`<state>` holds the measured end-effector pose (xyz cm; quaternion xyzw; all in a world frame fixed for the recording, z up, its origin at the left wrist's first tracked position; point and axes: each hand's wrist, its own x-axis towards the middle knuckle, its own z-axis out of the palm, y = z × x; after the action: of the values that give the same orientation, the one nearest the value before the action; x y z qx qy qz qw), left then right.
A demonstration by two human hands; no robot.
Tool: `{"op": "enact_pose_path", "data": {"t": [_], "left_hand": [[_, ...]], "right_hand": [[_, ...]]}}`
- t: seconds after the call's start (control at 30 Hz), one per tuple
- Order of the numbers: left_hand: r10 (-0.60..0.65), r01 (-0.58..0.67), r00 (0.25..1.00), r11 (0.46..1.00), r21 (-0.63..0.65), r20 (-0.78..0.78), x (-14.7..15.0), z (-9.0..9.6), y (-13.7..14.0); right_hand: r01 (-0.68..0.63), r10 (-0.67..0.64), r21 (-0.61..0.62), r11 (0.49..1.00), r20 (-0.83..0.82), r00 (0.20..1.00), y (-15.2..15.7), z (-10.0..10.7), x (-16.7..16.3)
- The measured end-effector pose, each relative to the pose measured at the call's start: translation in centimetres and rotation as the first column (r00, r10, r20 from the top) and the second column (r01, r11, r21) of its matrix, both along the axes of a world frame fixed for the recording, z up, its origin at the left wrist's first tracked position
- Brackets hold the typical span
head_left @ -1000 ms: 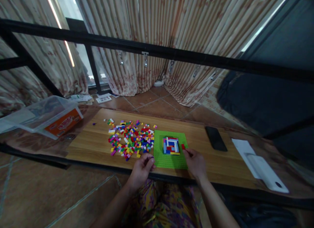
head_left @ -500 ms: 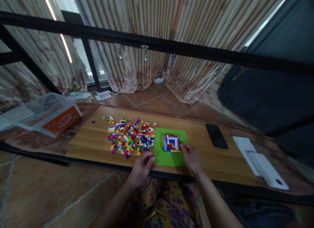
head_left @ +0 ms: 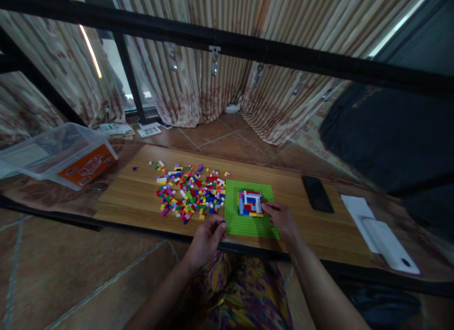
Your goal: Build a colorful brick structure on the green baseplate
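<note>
A square green studded baseplate (head_left: 250, 226) lies at centre frame on the long wooden board (head_left: 135, 202). On it stands a small multicoloured brick build (head_left: 250, 203), a few layers high and judged part-done. The right hand (head_left: 282, 219) has its fingertips at the build's right edge; whether they pinch a piece cannot be told. The left hand (head_left: 207, 238), loosely curled, steadies the plate's lower-left corner. A scattered heap of loose coloured bricks (head_left: 191, 194) remains unused, left of the plate. A black phone (head_left: 317, 194) lies at right and a clear plastic tub (head_left: 60, 155) at far left, neither obstructing.

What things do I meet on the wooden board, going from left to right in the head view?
Loose pile of bricks → left hand → green baseplate with the small brick build → right hand → black phone → white paper.
</note>
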<state>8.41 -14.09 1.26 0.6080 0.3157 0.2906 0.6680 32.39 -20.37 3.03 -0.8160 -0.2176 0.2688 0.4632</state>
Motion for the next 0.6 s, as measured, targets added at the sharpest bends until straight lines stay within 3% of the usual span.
{"op": "enact_pose_path", "data": {"t": [0.13, 0.33, 0.4, 0.5, 0.6], "left_hand": [[0.017, -0.017, 1.0, 1.0, -0.002, -0.003, 0.2, -0.2, 0.1], [0.075, -0.076, 0.997, 0.996, -0.04, -0.031, 0.3, 0.8, 0.1], [0.094, -0.093, 0.994, 0.995, 0.024, -0.057, -0.2, 1.3, 0.4], [0.181, -0.16, 0.978, 0.97, 0.184, -0.106, -1.5, 2.3, 2.1], [0.33, -0.205, 0.914, 0.878, 0.431, -0.237, -2.8, 3.5, 4.5]], "right_hand": [[0.019, -0.02, -0.021, 1.0, -0.055, 0.998, -0.2, 0.1, -0.3], [-0.02, 0.02, 0.065, 0.998, -0.005, 1.0, -1.0, -0.4, -0.4], [0.012, -0.018, 0.085, 0.996, 0.072, 0.997, -1.7, -0.4, 0.0], [-0.009, -0.002, 0.033, 0.999, 0.336, 0.942, -3.3, -0.7, 1.2], [-0.02, 0.057, -0.075, 0.997, 0.534, 0.844, -5.1, -1.8, 2.4]]}}
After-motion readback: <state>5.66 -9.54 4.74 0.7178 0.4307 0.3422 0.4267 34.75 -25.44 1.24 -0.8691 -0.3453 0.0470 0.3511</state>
